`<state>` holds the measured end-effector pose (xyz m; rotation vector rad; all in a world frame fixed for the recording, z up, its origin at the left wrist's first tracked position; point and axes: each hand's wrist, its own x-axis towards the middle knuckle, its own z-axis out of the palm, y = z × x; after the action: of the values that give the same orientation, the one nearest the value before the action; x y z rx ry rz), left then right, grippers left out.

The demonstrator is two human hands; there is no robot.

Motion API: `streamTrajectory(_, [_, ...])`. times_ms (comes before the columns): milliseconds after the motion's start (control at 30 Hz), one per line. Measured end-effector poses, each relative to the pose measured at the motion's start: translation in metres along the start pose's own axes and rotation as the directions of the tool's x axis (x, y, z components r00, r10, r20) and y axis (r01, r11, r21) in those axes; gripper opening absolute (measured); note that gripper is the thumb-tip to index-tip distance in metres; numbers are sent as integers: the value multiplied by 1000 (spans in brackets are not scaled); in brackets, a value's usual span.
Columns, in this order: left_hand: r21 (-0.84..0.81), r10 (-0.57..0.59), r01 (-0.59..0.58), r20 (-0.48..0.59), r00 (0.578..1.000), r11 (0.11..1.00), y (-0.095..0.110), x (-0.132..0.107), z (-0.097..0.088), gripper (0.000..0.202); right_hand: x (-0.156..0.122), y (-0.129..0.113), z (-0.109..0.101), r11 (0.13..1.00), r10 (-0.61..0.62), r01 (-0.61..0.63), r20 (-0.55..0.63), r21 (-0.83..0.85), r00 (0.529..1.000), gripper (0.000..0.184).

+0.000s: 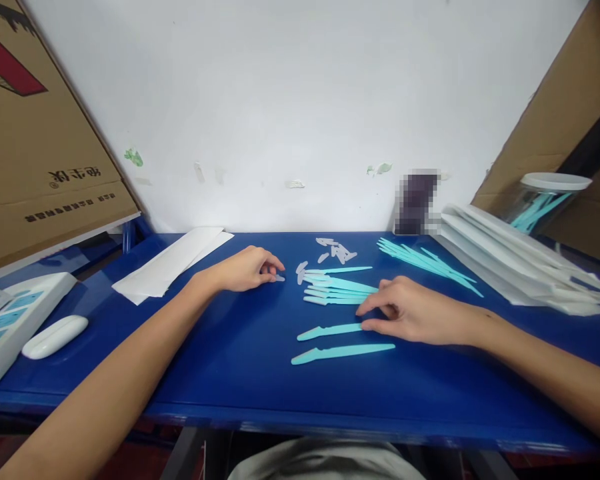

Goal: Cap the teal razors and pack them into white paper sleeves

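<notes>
Several turquoise eyebrow razors [347, 293] lie in a fanned group on the blue table, blade ends to the left. Two more rest nearer the front: a front razor [353, 351] lying by itself and another razor [330, 331] whose handle end disappears under my right hand [403, 311]. The thumb and index finger of that hand are closed at this handle. Left of the group, my left hand [250, 269] has its fingertips pinched on a small translucent blade cap [279, 278]. More loose caps [341, 252] are scattered behind the razors.
Another bundle of razors [425, 261] lies at the back right, beside stacked white pouches [515, 260] and a lidded jar [540, 203]. White sheets [173, 263], a white oval case [55, 337] and a white tray [25, 320] are left. Cardboard stands on both sides.
</notes>
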<state>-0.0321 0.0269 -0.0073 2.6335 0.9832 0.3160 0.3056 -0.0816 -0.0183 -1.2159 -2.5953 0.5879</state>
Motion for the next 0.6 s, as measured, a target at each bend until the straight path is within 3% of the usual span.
streamTrajectory(133, [-94,-3,12,96,995,995,10,-1,1,23,1,0,0,995,28,-34,64,97,998,40])
streamTrajectory(267, [-102,-1,17,153,988,995,18,-3,0,22,0,-2,-4,995,76,-82,111,56,991,37])
streamTrajectory(467, [-158,59,-62,-25,998,985,31,-1,1,16,-2,-2,-10,999,37,-36,116,-5,993,18])
streamTrajectory(600, [-202,49,-82,-162,986,976,35,2,6,19,-1,-2,-11,1000,4,-5,39,25,999,23])
